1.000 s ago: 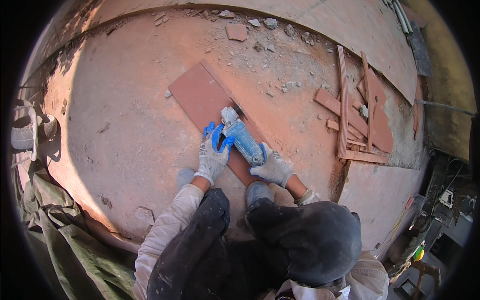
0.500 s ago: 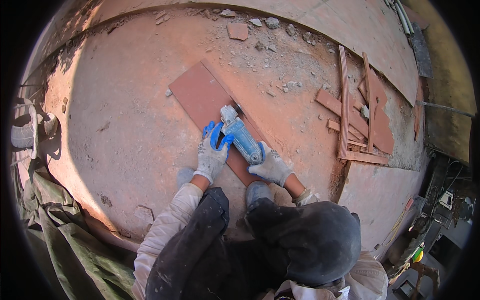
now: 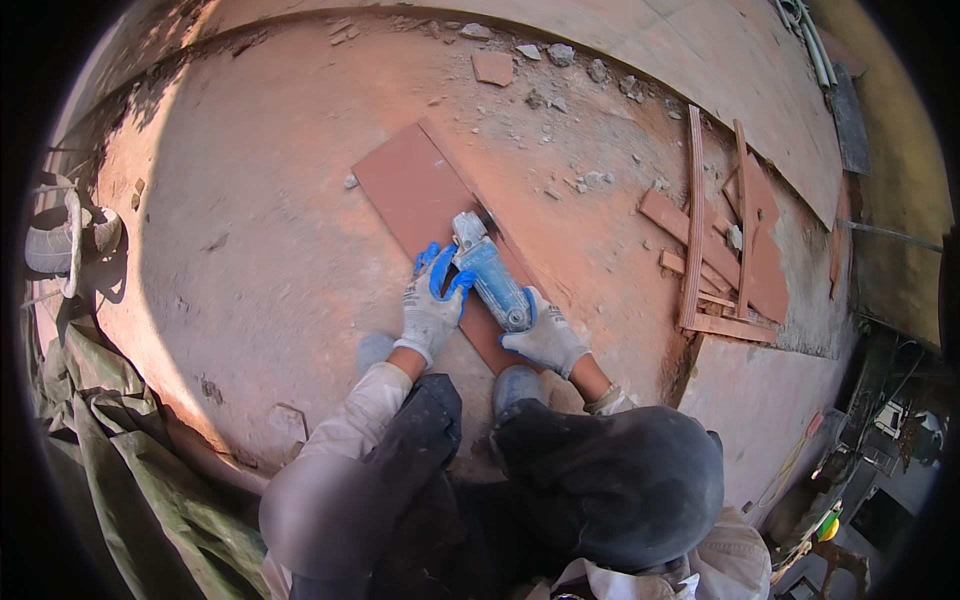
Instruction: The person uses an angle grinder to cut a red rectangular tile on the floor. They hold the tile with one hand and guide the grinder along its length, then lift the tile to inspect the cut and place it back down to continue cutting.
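A blue angle grinder (image 3: 492, 278) with a pale metal head lies slantwise over a reddish-brown tile (image 3: 405, 190). Its disc is mostly hidden, at a dark line running along the tile's right side. My right hand (image 3: 550, 335), in a grey glove with blue palm, is wrapped round the grinder's rear end. On the grinder's left side, near its head, my left hand (image 3: 432, 310) is curled, blue thumb and fingers bent around a dark part between them. The tile's near end reaches my right shoe (image 3: 517, 385).
Broken tile pieces (image 3: 765, 250) and narrow wooden strips (image 3: 693, 220) lie to the right. Rubble (image 3: 560, 55) and a small tile scrap (image 3: 492, 68) are at the far side. A green tarp (image 3: 120, 430) and a round grey container (image 3: 60, 245) stand left.
The view has shifted slightly, so the tile and rubble sit farther right. Both hands keep their hold on the grinder. A blurred rounded grey shape now covers my left sleeve at lower left.
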Demonstrator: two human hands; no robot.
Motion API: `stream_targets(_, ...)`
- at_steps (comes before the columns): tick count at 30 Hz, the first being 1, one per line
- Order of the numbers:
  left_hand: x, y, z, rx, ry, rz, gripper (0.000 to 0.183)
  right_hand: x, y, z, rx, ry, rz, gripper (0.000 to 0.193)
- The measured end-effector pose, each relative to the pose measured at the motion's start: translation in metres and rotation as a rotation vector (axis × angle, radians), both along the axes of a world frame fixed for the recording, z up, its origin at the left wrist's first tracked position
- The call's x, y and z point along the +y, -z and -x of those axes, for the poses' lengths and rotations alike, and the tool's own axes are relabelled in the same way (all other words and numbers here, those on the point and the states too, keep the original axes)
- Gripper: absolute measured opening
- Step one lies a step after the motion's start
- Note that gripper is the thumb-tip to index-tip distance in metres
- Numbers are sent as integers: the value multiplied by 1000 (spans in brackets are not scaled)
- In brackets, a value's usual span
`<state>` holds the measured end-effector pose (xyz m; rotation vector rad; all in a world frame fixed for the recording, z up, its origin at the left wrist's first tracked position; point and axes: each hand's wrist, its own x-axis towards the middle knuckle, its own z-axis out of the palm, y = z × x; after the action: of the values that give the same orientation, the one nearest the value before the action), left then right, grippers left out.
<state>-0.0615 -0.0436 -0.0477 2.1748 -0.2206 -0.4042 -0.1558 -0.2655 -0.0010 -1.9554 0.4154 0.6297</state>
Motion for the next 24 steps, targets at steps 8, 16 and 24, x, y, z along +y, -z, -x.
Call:
stream_targets(8,-1,-2,-1,14,-16,12,61,2,3,-1,-37,10,5,65)
stream_targets(16,-3,-4,-3,-19,-7,3,60,1,-2,-8,-21,-3,5,63)
stream_targets(24,-5,-1,-4,-55,-30,17,57,-2,1,-11,-9,-28,3,66)
